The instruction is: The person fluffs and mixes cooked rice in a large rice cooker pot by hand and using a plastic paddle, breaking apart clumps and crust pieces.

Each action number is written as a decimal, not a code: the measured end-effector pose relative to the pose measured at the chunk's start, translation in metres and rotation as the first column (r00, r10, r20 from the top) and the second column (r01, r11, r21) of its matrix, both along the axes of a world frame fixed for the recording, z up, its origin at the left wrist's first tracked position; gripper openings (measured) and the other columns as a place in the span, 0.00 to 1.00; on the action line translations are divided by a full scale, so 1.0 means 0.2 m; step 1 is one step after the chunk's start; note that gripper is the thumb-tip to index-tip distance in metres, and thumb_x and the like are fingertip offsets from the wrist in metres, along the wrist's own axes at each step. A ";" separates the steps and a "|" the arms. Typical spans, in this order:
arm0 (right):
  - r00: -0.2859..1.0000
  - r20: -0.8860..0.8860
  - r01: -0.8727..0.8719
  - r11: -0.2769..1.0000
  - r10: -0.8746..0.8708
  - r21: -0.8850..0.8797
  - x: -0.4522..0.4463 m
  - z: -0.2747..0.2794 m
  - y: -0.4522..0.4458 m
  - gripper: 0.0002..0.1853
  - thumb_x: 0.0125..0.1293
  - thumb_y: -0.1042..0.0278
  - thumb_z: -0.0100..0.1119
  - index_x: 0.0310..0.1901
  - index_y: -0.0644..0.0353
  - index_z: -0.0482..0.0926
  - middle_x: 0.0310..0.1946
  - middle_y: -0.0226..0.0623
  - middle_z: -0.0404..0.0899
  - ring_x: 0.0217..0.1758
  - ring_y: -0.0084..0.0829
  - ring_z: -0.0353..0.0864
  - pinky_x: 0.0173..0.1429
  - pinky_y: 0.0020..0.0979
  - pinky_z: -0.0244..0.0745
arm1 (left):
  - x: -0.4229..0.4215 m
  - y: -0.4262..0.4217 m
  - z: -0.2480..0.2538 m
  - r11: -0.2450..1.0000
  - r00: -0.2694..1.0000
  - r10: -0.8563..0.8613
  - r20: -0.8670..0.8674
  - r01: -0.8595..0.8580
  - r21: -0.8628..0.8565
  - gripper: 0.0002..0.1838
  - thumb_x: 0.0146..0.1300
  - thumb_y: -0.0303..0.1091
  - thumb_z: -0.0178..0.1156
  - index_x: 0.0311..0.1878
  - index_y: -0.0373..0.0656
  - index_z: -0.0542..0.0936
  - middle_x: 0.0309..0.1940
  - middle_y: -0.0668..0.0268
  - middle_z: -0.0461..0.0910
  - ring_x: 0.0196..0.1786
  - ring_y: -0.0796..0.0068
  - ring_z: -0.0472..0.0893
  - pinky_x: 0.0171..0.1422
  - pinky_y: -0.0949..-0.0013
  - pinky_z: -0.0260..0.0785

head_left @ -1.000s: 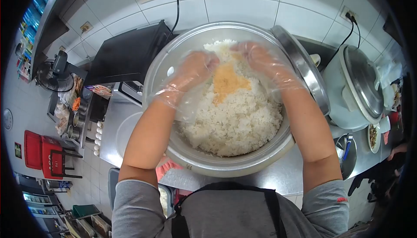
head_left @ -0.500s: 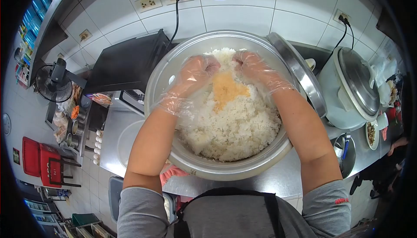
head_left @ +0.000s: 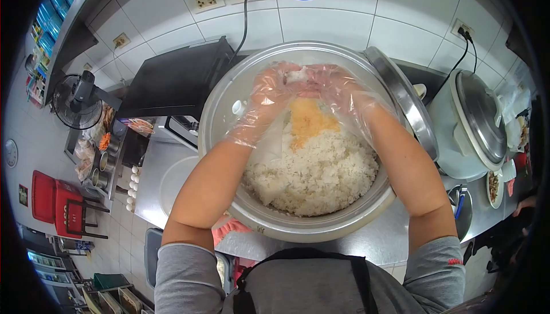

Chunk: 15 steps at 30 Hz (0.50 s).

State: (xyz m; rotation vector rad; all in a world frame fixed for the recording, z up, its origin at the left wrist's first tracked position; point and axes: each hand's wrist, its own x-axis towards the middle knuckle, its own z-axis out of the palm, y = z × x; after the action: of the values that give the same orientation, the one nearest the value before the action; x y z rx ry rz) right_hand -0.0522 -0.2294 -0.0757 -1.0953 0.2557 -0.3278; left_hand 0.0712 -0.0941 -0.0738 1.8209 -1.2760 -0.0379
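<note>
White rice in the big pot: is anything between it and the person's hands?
Only clear plastic gloves, worn on the left hand and right hand. The metal lid is off at the pot's right side, not covering the rice.

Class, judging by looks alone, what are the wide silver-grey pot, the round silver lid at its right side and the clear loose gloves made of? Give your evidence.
Wide, round silver-grey pot: probably aluminium, satin finish; its rim gives soft, dull highlights.
Round silver lid: likely polished stainless steel; bright streaks run along its edge.
Clear, loose gloves: apparently thin, glossy plastic film; they wrinkle, glint and are see-through.
</note>
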 end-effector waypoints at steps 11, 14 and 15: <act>1.000 0.013 -0.018 0.993 0.019 -0.119 0.03 -0.06 0.00 0.27 0.66 0.66 0.63 0.58 0.78 0.66 0.54 0.53 0.72 0.56 0.40 0.79 0.59 0.33 0.80 | -0.05 0.02 0.07 0.996 0.995 0.085 -0.053 -0.086 -0.013 0.10 0.56 0.30 0.64 0.40 0.36 0.83 0.23 0.66 0.80 0.27 0.80 0.76 0.34 0.71 0.72; 1.000 0.016 -0.001 0.998 0.002 -0.061 0.03 -0.05 0.00 0.25 0.67 0.69 0.62 0.58 0.78 0.66 0.52 0.52 0.72 0.53 0.41 0.79 0.59 0.36 0.81 | 0.01 -0.01 0.03 0.986 0.967 0.146 -0.209 -0.160 -0.050 0.08 0.58 0.29 0.63 0.40 0.37 0.82 0.25 0.70 0.79 0.28 0.82 0.75 0.34 0.73 0.71; 0.999 0.034 0.005 0.999 -0.004 -0.034 0.03 -0.05 0.00 0.24 0.67 0.71 0.61 0.58 0.78 0.66 0.51 0.51 0.72 0.52 0.42 0.80 0.59 0.37 0.82 | 0.05 -0.01 0.01 0.990 0.954 0.108 -0.279 -0.129 -0.058 0.09 0.59 0.29 0.63 0.41 0.37 0.82 0.27 0.70 0.79 0.29 0.82 0.75 0.35 0.74 0.71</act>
State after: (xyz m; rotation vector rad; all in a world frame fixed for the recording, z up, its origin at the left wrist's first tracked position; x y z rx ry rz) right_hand -0.0466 -0.2297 -0.0862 -1.1220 0.2226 -0.3554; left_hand 0.0806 -0.0970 -0.0715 1.7542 -0.9592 -0.1696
